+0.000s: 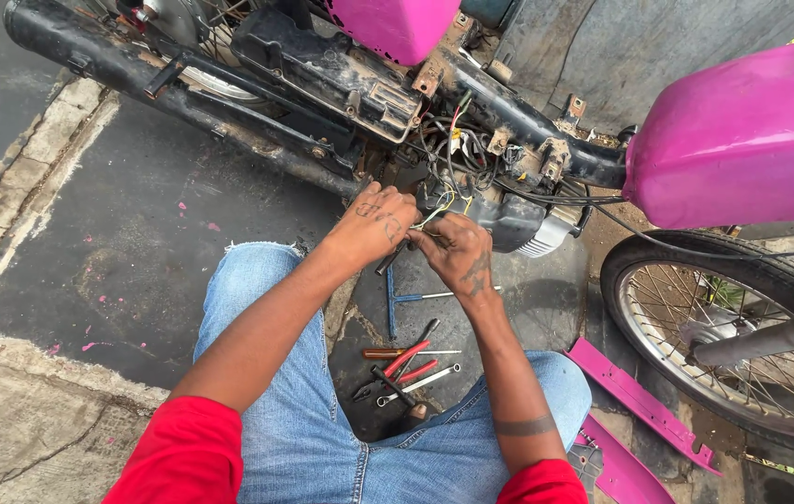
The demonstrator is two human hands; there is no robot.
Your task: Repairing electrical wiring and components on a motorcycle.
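Note:
I squat beside a stripped motorbike with pink body panels [742,140]. My left hand [373,224] grips a dark-handled tool [389,259] just below the bike's exposed wiring bundle [457,149]. My right hand [457,254] pinches thin yellow and white wires [439,213] that hang from that bundle, fingertips almost touching the left hand. Both hands work under the black frame [303,103], in front of the grey engine casing [518,224].
Loose tools lie on the ground between my knees: a blue T-handle wrench [395,301], red-handled pliers [404,359], a screwdriver [397,354] and a spanner [420,383]. The spoked front wheel [723,327] stands at right. Detached pink trim pieces [639,401] lie beside it.

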